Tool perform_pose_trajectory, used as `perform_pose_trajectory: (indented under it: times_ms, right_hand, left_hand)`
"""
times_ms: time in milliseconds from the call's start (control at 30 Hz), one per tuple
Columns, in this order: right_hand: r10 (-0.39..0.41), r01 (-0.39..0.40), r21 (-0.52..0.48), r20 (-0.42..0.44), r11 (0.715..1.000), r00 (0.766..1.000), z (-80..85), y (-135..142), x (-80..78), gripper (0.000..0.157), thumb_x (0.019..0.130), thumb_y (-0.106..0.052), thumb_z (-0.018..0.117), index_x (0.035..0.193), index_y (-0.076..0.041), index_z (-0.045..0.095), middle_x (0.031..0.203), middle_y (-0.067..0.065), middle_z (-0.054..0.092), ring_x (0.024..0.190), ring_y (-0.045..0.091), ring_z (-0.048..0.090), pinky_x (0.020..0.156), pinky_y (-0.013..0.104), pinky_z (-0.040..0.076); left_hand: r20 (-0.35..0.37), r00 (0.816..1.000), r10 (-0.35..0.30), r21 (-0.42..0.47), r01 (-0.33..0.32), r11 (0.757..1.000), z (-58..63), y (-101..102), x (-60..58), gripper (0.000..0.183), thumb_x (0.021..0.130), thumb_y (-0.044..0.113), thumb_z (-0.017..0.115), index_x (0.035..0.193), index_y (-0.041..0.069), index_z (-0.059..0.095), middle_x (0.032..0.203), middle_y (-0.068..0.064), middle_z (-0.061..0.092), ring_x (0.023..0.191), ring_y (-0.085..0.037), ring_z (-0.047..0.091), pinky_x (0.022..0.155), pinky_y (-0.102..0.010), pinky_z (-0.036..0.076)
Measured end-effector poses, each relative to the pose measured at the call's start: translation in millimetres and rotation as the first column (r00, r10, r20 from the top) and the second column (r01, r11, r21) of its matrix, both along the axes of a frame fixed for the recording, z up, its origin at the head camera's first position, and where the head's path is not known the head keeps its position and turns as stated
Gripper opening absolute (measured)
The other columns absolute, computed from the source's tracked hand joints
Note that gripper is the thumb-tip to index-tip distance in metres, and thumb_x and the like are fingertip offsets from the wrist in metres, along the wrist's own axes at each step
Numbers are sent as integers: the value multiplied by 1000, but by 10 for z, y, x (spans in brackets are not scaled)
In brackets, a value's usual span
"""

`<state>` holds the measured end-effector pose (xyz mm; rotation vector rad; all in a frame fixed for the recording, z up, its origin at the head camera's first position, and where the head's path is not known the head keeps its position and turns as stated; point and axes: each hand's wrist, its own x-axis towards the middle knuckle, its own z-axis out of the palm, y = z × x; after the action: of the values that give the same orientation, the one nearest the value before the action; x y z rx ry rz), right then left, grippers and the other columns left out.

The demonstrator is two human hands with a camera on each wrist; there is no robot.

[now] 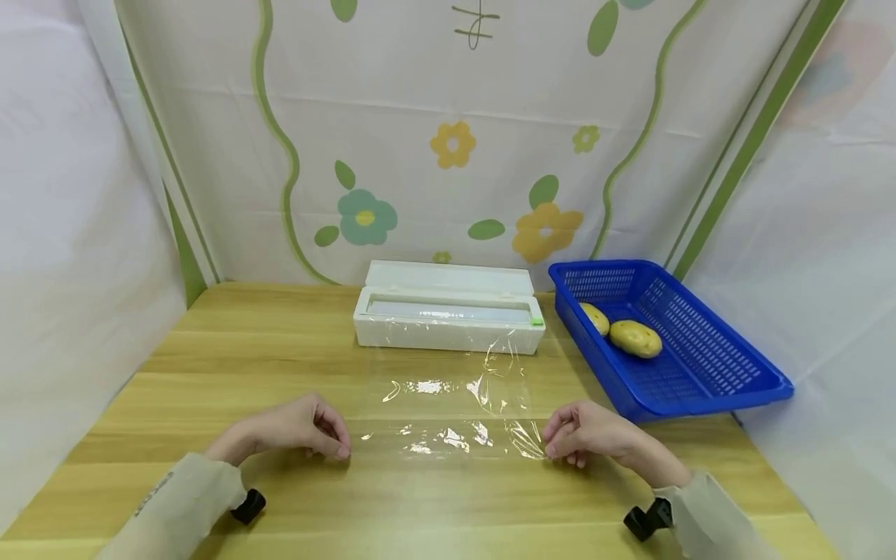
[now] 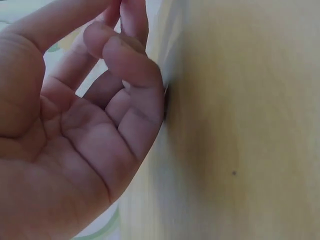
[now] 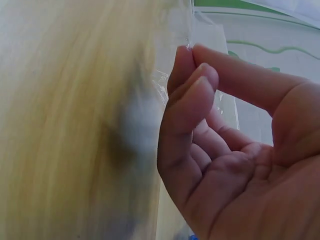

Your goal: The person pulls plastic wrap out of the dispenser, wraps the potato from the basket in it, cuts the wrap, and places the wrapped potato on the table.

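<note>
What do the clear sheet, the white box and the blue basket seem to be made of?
Clear sheet: probably thin plastic film, glossy, see-through with bright wrinkles. White box: likely plastic, smooth, with softly rounded corners. Blue basket: apparently moulded plastic, slightly shiny, with regularly slotted walls.

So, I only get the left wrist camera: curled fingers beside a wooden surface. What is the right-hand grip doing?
Observer: The right-hand grip pinches the edge of some clear film between thumb and fingertip.
Operator: Oh! And where does that film lead?
Observer: Back to a white box whose lid stands open.
Operator: Is there anything off to the right?
Observer: Yes, a blue basket with two potatoes lying inside.
</note>
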<state>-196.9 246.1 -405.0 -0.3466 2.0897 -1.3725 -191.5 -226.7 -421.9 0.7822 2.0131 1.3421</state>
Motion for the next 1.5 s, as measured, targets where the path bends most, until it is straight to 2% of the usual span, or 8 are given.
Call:
perform_pose_trajectory:
  times_ms: [133, 233, 467, 767, 933, 1133, 1367, 1500]
  right_hand:
    - [-39, 42, 61, -48, 997, 998, -17, -22, -11, 31, 69, -11, 76, 88, 7, 59, 68, 15, 63, 48, 15, 51, 42, 26, 44]
    - [-48, 52, 75, -50, 996, 998, -34, -21, -9, 32, 68, -11, 77, 87, 7, 60, 67, 14, 63, 47, 14, 51, 42, 26, 44]
    - [-25, 27, 62, -32, 998, 999, -55, -15, 4, 33, 65, -10, 78, 86, 8, 60, 69, 17, 64, 49, 15, 53, 43, 26, 44]
    - [-3, 8, 77, -62, 997, 998, -54, -37, 22, 34, 65, -11, 79, 85, 7, 59, 66, 14, 63, 48, 16, 54, 42, 26, 42]
    - [-8, 12, 90, -54, 996, 998, -54, -32, 29, 33, 67, -16, 79, 84, 5, 60, 66, 14, 62, 50, 18, 54, 45, 30, 46]
    - [-6, 15, 104, -86, 994, 996, -75, -28, 44, 26, 72, -17, 75, 81, 3, 61, 65, 15, 61, 49, 17, 54, 45, 33, 48]
    - [2, 8, 100, -99, 995, 995, -56, -61, 76, 30, 64, -10, 79, 81, 6, 59, 62, 12, 61, 47, 16, 51, 41, 28, 43]
    - [20, -8, 111, -112, 994, 993, -26, -83, 88, 32, 62, -9, 80, 81, 7, 59, 61, 11, 59, 46, 16, 50, 40, 28, 40]
  left_hand:
    - [-7, 999, 41, -23, -41, 999, -16, 16, -23, 13, 79, 18, 68, 87, 9, 69, 75, -14, 64, 52, -10, 47, 45, -21, 40]
    - [-16, 998, 64, -42, -64, 997, -24, 34, -24, 13, 78, 20, 69, 86, 10, 70, 75, -12, 65, 51, -9, 46, 45, -21, 41]
    - [-39, 998, 52, -43, -53, 998, -4, 62, 7, 13, 77, 19, 70, 85, 8, 69, 73, -12, 65, 49, -8, 44, 42, -20, 37]
    - [2, 994, 111, -85, -110, 990, -27, 79, -14, 21, 84, 27, 63, 89, 8, 68, 76, -12, 64, 50, -13, 53, 46, -28, 47]
    - [5, 993, 114, -78, -113, 990, -24, 82, -6, 20, 83, 25, 63, 90, 6, 67, 76, -13, 64, 51, -15, 55, 47, -31, 49]
    - [22, 993, 113, -65, -112, 992, -13, 94, 3, 19, 84, 22, 63, 91, 4, 66, 76, -15, 63, 52, -16, 56, 47, -31, 49]
    - [40, 993, 112, -59, -110, 992, 19, 122, -7, 22, 87, 23, 60, 90, 2, 65, 77, -18, 62, 54, -18, 56, 49, -34, 49]
    - [6, 992, 126, -59, -126, 990, 57, 102, -51, 23, 89, 23, 56, 92, 2, 64, 81, -17, 62, 59, -20, 57, 52, -35, 50]
